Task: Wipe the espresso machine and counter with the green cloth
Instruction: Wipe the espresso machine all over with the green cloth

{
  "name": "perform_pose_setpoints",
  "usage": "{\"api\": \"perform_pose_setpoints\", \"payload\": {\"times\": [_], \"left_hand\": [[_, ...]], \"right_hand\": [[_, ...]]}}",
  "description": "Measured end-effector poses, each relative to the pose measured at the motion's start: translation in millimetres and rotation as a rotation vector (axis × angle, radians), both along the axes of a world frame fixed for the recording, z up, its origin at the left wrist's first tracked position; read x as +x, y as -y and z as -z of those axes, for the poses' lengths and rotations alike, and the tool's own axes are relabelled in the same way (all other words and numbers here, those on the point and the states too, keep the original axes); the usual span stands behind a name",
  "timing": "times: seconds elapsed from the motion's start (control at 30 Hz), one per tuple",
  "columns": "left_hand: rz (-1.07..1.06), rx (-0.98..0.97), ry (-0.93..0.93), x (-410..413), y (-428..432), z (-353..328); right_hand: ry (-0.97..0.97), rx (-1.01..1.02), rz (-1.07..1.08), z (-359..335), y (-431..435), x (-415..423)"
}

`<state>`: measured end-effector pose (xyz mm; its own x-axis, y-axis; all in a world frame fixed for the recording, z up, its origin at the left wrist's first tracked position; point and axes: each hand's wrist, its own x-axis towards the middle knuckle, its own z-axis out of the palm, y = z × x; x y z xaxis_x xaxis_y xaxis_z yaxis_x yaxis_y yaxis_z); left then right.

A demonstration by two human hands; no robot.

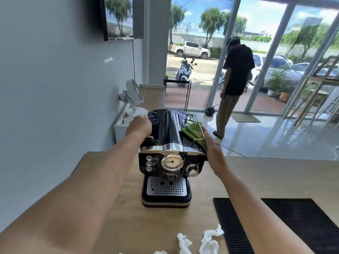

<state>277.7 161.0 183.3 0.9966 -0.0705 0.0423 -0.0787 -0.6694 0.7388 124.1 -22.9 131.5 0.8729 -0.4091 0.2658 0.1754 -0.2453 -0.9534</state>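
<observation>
A black and chrome espresso machine stands on the wooden counter, its front with gauge and knob facing me. My left hand grips the machine's top left side near the chrome rail. My right hand holds the folded green cloth against the machine's top right edge, by the wire rail there.
A black rubber mat lies on the counter to the right. Crumpled white tissues lie near the front edge. A white fan sits on a low cabinet by the left wall. A person stands by the glass doors.
</observation>
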Motion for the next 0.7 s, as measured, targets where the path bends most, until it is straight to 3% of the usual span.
{"api": "perform_pose_setpoints", "payload": {"times": [0.1,0.23,0.37,0.47,0.57,0.7], "left_hand": [[-0.007,-0.002,-0.021,-3,-1,-2],[0.011,-0.005,-0.023,-5,-1,-3],[0.034,-0.023,-0.027,-6,-3,-4],[0.024,-0.031,-0.024,-7,-3,-3],[0.019,-0.051,-0.021,-7,-3,-4],[0.011,-0.076,-0.033,-8,-3,-5]], "right_hand": [[-0.017,-0.153,0.03,0,-15,-40],[-0.12,-0.613,0.171,-5,-20,-75],[-0.206,-0.563,0.325,-59,-37,-85],[-0.019,-0.458,0.42,-110,-47,-77],[0.106,-0.455,0.379,-139,-45,-31],[-0.193,-0.628,0.203,-130,-29,63]]}}
